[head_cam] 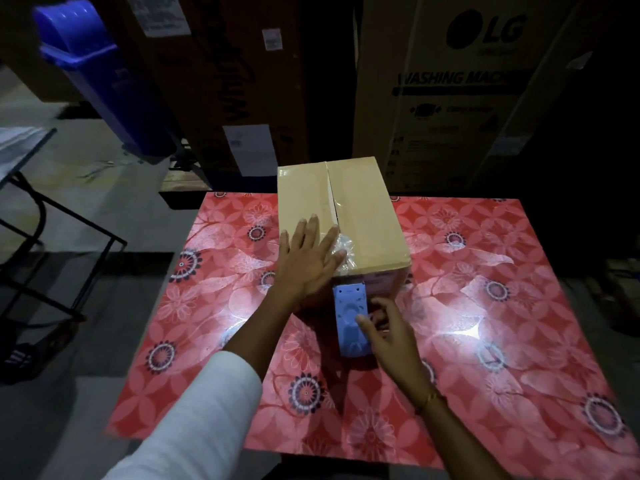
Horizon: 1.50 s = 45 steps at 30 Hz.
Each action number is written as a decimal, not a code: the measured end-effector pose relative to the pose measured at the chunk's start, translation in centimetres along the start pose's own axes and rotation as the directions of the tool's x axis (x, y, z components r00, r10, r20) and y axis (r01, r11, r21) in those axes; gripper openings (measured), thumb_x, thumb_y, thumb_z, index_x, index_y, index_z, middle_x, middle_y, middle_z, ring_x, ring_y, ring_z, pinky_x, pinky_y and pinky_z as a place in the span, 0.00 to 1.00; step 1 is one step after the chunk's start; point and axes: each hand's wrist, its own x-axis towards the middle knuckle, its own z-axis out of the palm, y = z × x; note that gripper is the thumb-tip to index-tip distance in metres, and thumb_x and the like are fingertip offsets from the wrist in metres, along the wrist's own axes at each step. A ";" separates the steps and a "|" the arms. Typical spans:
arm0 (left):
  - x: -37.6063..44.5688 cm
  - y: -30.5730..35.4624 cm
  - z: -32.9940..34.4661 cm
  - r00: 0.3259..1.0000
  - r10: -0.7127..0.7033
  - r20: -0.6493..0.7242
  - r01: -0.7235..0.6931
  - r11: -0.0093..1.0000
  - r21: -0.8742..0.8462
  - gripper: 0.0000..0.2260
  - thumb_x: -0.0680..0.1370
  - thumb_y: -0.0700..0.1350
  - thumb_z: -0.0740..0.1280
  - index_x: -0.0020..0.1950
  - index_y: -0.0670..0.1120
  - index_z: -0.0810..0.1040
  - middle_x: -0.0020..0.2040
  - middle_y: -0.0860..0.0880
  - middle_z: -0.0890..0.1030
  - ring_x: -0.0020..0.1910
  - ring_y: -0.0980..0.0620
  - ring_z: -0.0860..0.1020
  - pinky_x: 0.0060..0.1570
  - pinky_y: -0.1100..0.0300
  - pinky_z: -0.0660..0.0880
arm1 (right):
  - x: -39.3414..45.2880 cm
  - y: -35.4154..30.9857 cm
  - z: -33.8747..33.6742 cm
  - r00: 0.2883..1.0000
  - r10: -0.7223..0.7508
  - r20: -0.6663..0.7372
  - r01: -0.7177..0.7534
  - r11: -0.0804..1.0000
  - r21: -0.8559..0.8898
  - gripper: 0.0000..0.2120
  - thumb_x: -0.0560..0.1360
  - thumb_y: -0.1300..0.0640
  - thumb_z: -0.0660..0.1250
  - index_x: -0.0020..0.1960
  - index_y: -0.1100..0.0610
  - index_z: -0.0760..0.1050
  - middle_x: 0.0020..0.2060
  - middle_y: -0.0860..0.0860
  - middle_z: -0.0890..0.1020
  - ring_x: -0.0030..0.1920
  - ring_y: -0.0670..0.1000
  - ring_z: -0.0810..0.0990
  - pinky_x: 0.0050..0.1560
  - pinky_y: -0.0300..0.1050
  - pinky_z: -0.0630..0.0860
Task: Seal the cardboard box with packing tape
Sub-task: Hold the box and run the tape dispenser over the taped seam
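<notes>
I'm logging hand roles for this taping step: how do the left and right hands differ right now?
The left hand lies flat with fingers spread on top of the cardboard box, near its centre seam; the right hand is lower, at the box's near face, fingers curled around the blue tape dispenser. The left arm wears a white sleeve; the right wrist shows a thin bracelet. Both work at the box's near end.

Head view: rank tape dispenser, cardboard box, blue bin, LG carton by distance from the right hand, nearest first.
From the right hand:
1. Tape dispenser, touching the fingers, at the box's near face.
2. Cardboard box, just beyond, mid-table.
3. LG carton, behind the table, right.
4. Blue bin, far left, on the floor.
</notes>
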 end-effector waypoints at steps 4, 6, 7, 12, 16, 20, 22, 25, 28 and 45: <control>0.2 0.1 0.1 1.000 -0.008 0.011 0.007 1.000 0.014 0.30 0.81 0.67 0.43 0.81 0.60 0.44 0.82 0.48 0.39 0.80 0.45 0.37 0.76 0.37 0.37 | 0.1 0.0 0.8 0.992 0.123 0.019 -0.124 0.979 0.158 0.17 0.76 0.42 0.71 0.62 0.45 0.74 0.50 0.46 0.83 0.48 0.40 0.83 0.51 0.52 0.82; 0.2 0.2 -0.1 0.999 -0.009 0.032 0.009 1.000 0.015 0.31 0.80 0.69 0.44 0.81 0.60 0.43 0.82 0.48 0.38 0.80 0.45 0.36 0.75 0.36 0.35 | 0.3 -0.3 1.2 0.983 0.159 0.092 -0.177 0.954 0.242 0.22 0.73 0.36 0.71 0.63 0.41 0.72 0.53 0.49 0.85 0.52 0.46 0.85 0.55 0.56 0.83; 0.3 0.1 -0.2 0.999 -0.010 0.048 0.009 1.000 0.014 0.32 0.79 0.69 0.45 0.81 0.60 0.44 0.82 0.48 0.37 0.80 0.44 0.35 0.74 0.34 0.34 | 0.3 -0.5 1.4 0.980 0.157 0.123 -0.186 0.944 0.271 0.25 0.71 0.34 0.71 0.64 0.39 0.71 0.56 0.49 0.85 0.55 0.48 0.85 0.57 0.56 0.82; 2.3 -0.5 -1.2 0.994 0.086 0.064 -0.090 0.994 0.055 0.30 0.77 0.69 0.46 0.79 0.64 0.50 0.82 0.49 0.37 0.80 0.40 0.37 0.70 0.28 0.35 | 0.5 -1.2 1.7 0.981 0.113 0.158 -0.154 0.949 0.276 0.25 0.76 0.48 0.74 0.69 0.44 0.70 0.63 0.44 0.82 0.62 0.45 0.82 0.61 0.46 0.79; 2.4 -0.5 -0.6 0.967 0.254 0.021 -0.254 0.955 0.150 0.27 0.79 0.64 0.39 0.79 0.64 0.50 0.83 0.50 0.46 0.81 0.43 0.45 0.73 0.30 0.45 | -0.6 -2.0 2.0 0.988 0.106 0.115 -0.133 0.957 0.259 0.31 0.72 0.52 0.78 0.71 0.44 0.68 0.63 0.38 0.79 0.58 0.32 0.79 0.55 0.31 0.77; 2.4 -0.5 -0.1 0.973 0.231 -0.010 -0.226 0.960 0.165 0.25 0.82 0.64 0.43 0.79 0.64 0.50 0.83 0.50 0.48 0.81 0.43 0.46 0.74 0.31 0.45 | -1.4 -2.5 2.5 0.991 0.092 0.093 -0.116 0.946 0.303 0.38 0.70 0.59 0.80 0.74 0.51 0.66 0.64 0.41 0.77 0.57 0.26 0.76 0.52 0.24 0.74; 2.5 -0.5 0.0 0.974 0.227 -0.020 -0.221 0.961 0.167 0.24 0.82 0.63 0.44 0.79 0.64 0.50 0.83 0.50 0.49 0.81 0.43 0.46 0.74 0.32 0.45 | -1.8 -2.5 2.8 0.992 0.099 0.071 -0.116 0.948 0.297 0.38 0.70 0.62 0.79 0.74 0.52 0.65 0.63 0.43 0.78 0.55 0.25 0.76 0.51 0.23 0.73; 2.4 -0.5 0.1 0.973 0.228 -0.021 -0.222 0.962 0.159 0.24 0.82 0.63 0.43 0.79 0.65 0.49 0.83 0.50 0.48 0.81 0.43 0.45 0.74 0.32 0.45 | -2.1 -2.4 3.1 0.993 0.111 0.045 -0.119 0.956 0.270 0.37 0.71 0.63 0.79 0.75 0.53 0.65 0.63 0.46 0.78 0.55 0.25 0.76 0.52 0.23 0.73; 2.5 -0.5 0.1 0.975 0.220 -0.012 -0.215 0.964 0.153 0.24 0.82 0.63 0.42 0.79 0.65 0.49 0.83 0.51 0.48 0.81 0.43 0.45 0.75 0.32 0.44 | -2.5 -2.0 3.2 0.992 0.119 0.045 -0.126 0.961 0.247 0.36 0.72 0.64 0.77 0.74 0.52 0.65 0.64 0.47 0.78 0.58 0.30 0.77 0.53 0.24 0.74; 2.1 -0.2 -0.1 0.975 0.218 -0.040 -0.209 0.965 0.158 0.25 0.82 0.64 0.43 0.80 0.62 0.52 0.83 0.48 0.48 0.81 0.42 0.47 0.74 0.33 0.45 | -3.0 -2.5 2.2 0.969 0.238 0.068 -0.241 0.970 0.040 0.28 0.72 0.47 0.78 0.67 0.50 0.71 0.52 0.40 0.80 0.49 0.42 0.80 0.43 0.30 0.72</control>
